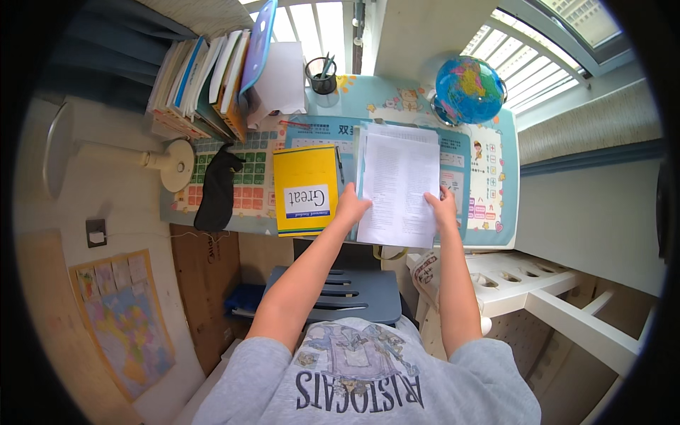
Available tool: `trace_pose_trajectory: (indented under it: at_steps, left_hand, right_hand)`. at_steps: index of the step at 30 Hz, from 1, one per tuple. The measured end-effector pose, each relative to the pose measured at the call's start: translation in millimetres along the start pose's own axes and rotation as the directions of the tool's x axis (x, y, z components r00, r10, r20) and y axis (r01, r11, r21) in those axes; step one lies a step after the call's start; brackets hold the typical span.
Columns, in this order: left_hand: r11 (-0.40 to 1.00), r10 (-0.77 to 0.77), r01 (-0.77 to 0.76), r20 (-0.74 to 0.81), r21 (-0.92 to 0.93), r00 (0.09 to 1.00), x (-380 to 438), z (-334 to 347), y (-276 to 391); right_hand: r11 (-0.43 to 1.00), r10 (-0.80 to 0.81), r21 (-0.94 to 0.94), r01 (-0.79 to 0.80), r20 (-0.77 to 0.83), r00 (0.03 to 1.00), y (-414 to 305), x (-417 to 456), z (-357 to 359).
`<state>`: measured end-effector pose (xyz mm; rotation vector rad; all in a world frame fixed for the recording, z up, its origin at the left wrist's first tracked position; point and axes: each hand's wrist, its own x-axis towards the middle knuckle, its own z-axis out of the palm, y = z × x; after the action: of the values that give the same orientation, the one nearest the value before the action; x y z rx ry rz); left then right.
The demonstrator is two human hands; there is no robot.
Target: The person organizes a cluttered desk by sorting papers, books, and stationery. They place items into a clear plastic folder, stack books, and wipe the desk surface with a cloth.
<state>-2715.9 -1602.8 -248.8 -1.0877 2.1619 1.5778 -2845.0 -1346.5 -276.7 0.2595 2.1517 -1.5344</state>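
Observation:
A stack of printed paper sheets [399, 180] lies before me, its near edge at the front of the desk. My left hand [353, 206] grips the stack's left edge, thumb on top. At the right edge my right hand [443, 206] holds it the same way, fingers underneath or hidden by the paper. The sheets sit slightly uneven at the far end. Left of the stack is a yellow homework notebook [305, 170], upside down to me. A dark pen [340, 164] lies between notebook and papers.
A black pencil case [219, 191] and a white lamp base [178, 166] stand at left. Behind are a row of books [204, 79], a mesh pen cup [321, 79] and a globe [470, 90]. A patterned mat [372, 103] covers the desk. A grey chair [366, 289] is below.

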Motion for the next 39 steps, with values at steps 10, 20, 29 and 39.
trace_pose_trajectory:
  at_steps: [10, 20, 29, 39]
  left_hand:
    - [0.812, 0.317, -0.043, 0.378, -0.582, 0.870, -42.0, -77.0, 25.2]
    - [0.746, 0.157, -0.187, -0.105, -0.639, 0.982, 49.6, -140.8, 45.6]
    - [-0.522, 0.148, -0.049, -0.146, -0.852, 0.978, 102.3, -259.8, 86.8]
    - [-0.659, 0.192, 0.083, -0.061, -0.747, 0.980, 94.3, -401.3, 70.5]
  right_hand:
    - [0.584, 0.104, 0.573, -0.575, 0.650, 0.753, -25.9, -75.7, -12.8]
    - [0.994, 0.063, 0.082, -0.073, 0.125, 0.990, -24.9, -90.7, 32.5]
    - [0.958, 0.062, 0.278, -0.071, 0.042, 0.997, -67.7, -137.7, 55.2]
    - [0.971, -0.170, 0.184, 0.155, 0.068, 0.983, -138.7, -158.0, 109.3]
